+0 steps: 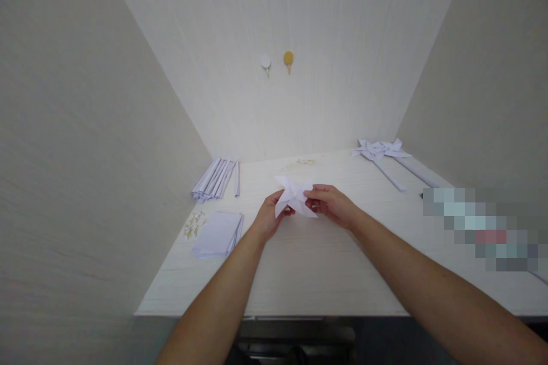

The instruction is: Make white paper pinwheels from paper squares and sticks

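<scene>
A white paper pinwheel [295,194] is held up between my two hands, above the middle of the pale table. My left hand [270,214] grips its left side, the thumb on the front and the fingers curled behind. On the opposite side, my right hand [331,204] pinches the paper between thumb and fingers, close to the pinwheel's centre. No stick shows on this pinwheel. To the left of my left hand lies a stack of white paper sheets [219,234]. Small fasteners [194,224], white and gold, are scattered beside the stack.
Rolled paper sticks [216,178] lie in a bundle at the back left. Finished-looking pinwheels on sticks [377,149] rest at the back right. A blurred-out patch [483,231] covers something on the right. Two hooks [288,58] are on the back wall; side walls enclose the table.
</scene>
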Tool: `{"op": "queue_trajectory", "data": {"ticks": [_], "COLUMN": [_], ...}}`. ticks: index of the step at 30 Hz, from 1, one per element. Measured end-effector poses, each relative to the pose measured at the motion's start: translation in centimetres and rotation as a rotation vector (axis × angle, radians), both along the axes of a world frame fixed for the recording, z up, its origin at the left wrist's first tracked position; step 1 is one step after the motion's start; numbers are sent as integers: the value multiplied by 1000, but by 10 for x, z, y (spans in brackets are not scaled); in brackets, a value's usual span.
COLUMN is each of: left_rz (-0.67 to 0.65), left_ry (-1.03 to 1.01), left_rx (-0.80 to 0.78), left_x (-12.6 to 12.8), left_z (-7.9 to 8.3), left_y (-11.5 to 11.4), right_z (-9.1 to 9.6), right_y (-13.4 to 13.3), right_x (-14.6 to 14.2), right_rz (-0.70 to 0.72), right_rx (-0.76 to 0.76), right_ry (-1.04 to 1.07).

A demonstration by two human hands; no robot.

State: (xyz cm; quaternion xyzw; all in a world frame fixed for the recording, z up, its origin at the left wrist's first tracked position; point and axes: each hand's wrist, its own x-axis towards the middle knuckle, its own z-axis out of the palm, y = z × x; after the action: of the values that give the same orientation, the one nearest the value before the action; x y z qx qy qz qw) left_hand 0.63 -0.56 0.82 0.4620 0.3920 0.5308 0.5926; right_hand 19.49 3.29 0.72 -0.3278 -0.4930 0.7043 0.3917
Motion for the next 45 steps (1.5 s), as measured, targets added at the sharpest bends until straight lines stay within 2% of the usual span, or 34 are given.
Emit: {"op": "queue_trajectory", "data": {"ticks": [12, 16, 20, 28, 45], "left_rz": [-7, 22, 56, -4, 50], "left_ry": [31, 66, 146, 223, 330], "left_rx": [6, 30, 67, 109, 174], "left_x": [-1, -3, -6, -4, 0], "left_z": [-3, -6, -10, -7, 0], "left_y": [3, 6, 9, 9, 0], "right_z": [8, 9, 9, 9, 9], "right_y": [-8, -5, -3, -10, -13], "right_x": [-4, -2, -2, -10, -9], "right_rz": [-11, -150, -288, -206, -193], "right_rx": [42, 94, 213, 325, 335], "right_ry": [-68, -114, -157, -258, -346]}}
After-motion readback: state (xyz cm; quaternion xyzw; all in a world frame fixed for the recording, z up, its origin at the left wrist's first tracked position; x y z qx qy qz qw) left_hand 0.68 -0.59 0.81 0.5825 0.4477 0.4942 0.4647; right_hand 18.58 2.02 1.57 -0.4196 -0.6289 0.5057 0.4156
